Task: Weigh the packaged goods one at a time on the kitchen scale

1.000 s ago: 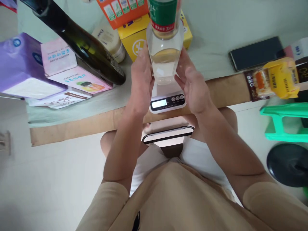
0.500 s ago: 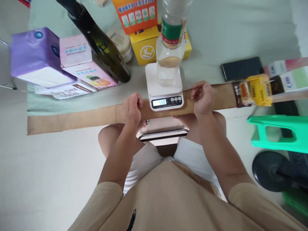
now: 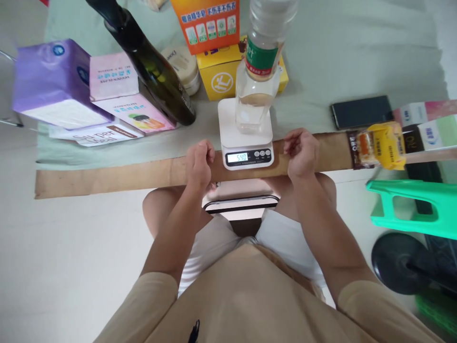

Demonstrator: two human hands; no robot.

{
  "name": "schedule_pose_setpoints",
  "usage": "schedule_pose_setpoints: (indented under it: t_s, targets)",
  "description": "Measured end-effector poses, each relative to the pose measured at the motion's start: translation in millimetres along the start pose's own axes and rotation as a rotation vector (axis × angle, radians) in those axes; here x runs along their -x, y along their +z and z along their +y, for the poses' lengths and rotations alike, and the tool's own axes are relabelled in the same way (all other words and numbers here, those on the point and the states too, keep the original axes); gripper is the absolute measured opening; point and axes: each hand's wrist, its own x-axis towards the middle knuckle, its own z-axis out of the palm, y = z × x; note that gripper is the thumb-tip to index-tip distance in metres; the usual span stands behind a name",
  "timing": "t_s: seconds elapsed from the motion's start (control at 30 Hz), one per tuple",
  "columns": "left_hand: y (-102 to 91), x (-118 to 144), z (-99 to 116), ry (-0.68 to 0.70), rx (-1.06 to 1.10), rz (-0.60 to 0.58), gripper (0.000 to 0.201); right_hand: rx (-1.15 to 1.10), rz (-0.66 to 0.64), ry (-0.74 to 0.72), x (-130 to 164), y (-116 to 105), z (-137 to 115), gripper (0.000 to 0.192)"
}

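A clear plastic bottle (image 3: 257, 90) with a green and red label stands upright on a small white kitchen scale (image 3: 245, 138); the lit display reads about 540. My left hand (image 3: 199, 163) rests as a loose fist on the table's brown front edge (image 3: 107, 176), left of the scale. On the same edge, just right of the scale, my right hand (image 3: 303, 152) is curled shut. Neither hand holds anything or touches the bottle.
A dark glass bottle (image 3: 150, 66) leans over pink boxes (image 3: 121, 95) beside a purple pack (image 3: 50, 85). Orange (image 3: 205, 24) and yellow (image 3: 217, 76) boxes stand behind the scale. A black phone (image 3: 360, 112), a yellow snack pack (image 3: 382, 143) and a green stool (image 3: 414, 205) are on the right.
Both hands let go of the bottle a second ago and drew back to the table's edge, closing into fists. The bottle stays on the scale. The view shifted slightly.
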Motion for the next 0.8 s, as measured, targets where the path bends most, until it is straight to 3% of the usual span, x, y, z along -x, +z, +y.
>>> schedule_pose_setpoints:
  t_s: [0.23,0.57,0.73,0.8]
  targets:
    - [-0.2,-1.9,-5.6,0.072,0.001,-0.039,0.050,-0.004,-0.002,-0.015,0.9,0.3,-0.5,0.051]
    - [0.5,1.4,0.8,0.006,-0.040,-0.036,0.047,0.075,-0.055,-0.030,2.2,-1.6,2.0,0.057]
    - [3.0,0.5,-3.2,0.110,-0.003,0.032,0.058,0.092,-0.075,0.019,3.5,-0.4,-0.8,0.054]
    - [4.6,-1.3,-5.7,0.087,0.014,0.045,0.060,0.118,-0.076,0.030,5.6,-1.0,-2.9,0.053]
